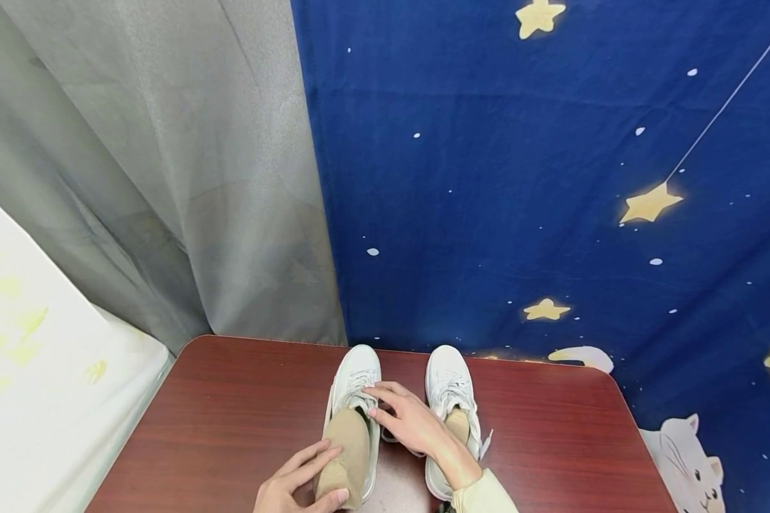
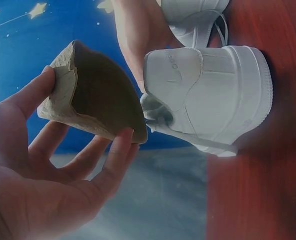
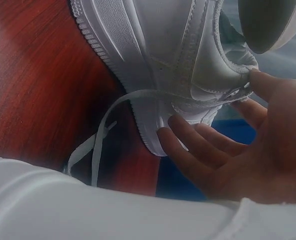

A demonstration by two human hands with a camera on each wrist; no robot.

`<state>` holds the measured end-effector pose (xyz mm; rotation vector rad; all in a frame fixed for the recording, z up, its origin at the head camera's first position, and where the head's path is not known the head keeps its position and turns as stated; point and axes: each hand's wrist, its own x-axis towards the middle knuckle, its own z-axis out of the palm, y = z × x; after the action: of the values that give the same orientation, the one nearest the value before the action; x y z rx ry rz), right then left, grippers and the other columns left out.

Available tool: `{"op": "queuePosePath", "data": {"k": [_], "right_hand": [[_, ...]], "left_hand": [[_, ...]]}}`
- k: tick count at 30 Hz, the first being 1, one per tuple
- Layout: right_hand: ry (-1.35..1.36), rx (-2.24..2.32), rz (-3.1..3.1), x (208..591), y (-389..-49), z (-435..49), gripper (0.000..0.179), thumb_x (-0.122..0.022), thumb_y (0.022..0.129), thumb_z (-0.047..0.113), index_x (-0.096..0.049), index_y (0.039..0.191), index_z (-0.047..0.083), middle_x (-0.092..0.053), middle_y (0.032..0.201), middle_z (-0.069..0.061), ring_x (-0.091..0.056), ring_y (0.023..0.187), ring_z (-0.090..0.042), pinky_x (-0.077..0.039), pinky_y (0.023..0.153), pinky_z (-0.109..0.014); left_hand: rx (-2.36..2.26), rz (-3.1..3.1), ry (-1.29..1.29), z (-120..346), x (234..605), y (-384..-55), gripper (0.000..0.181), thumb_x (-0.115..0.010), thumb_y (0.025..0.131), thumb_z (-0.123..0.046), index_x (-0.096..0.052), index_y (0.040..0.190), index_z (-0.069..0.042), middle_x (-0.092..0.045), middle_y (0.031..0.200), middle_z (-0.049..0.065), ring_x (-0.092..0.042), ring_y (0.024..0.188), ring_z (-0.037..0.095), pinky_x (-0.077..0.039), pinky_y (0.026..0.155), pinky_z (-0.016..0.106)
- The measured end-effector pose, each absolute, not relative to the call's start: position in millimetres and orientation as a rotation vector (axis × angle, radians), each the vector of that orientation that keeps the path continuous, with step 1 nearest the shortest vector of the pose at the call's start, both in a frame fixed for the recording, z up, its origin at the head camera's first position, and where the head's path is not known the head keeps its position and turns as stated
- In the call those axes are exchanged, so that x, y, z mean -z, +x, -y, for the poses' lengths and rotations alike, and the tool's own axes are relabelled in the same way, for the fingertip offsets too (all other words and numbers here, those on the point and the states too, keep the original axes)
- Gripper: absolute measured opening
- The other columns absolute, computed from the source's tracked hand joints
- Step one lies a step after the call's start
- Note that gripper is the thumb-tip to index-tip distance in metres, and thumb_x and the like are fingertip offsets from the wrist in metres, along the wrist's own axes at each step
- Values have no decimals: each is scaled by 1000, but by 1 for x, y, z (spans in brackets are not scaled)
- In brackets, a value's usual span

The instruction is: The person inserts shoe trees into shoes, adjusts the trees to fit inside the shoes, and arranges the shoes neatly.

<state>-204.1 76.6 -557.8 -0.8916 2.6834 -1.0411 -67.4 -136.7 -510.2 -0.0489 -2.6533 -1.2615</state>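
My left hand (image 2: 62, 165) holds a tan paper-pulp shoe insert (image 2: 105, 95) between thumb and fingertips. The hollow side of the insert faces the left wrist camera. In the head view it lies over the opening of the left white sneaker (image 1: 363, 362). My right hand (image 1: 417, 425) comes across to this sneaker from the right. Its thumb and index finger pinch the edge of the sneaker's opening near the tongue, while the other fingers (image 3: 198, 145) extend along the laced side. A loose white lace (image 3: 132, 95) trails from the shoe.
The second white sneaker (image 1: 448, 363) stands to the right, with a tan insert (image 1: 458, 425) inside and a lace end hanging at its outer side. Both shoes stand on a reddish-brown table (image 1: 244, 399). Behind are a grey curtain (image 1: 244, 178) and a blue star-printed cloth (image 1: 462, 178).
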Motion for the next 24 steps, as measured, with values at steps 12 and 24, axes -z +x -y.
{"op": "queuePosePath", "data": {"k": [12, 24], "right_hand": [[-884, 1055, -2662, 558, -204, -78, 42, -41, 94, 45, -45, 133, 32, -42, 136, 2, -58, 100, -10, -45, 86, -30], [-907, 1080, -2655, 559, -205, -78, 42, -42, 94, 45, -45, 134, 30, -43, 135, -1, -59, 99, -13, -46, 83, -30]], "left_hand": [[1197, 2656, -158, 132, 513, -64, 45, -78, 62, -48, -66, 105, -43, -58, 112, -20, -58, 98, 3, -49, 74, 23], [1327, 2678, -216, 129, 518, -64, 41, -74, 68, -46, -66, 107, -37, -59, 114, -13, -56, 97, 8, -50, 64, 17]]}}
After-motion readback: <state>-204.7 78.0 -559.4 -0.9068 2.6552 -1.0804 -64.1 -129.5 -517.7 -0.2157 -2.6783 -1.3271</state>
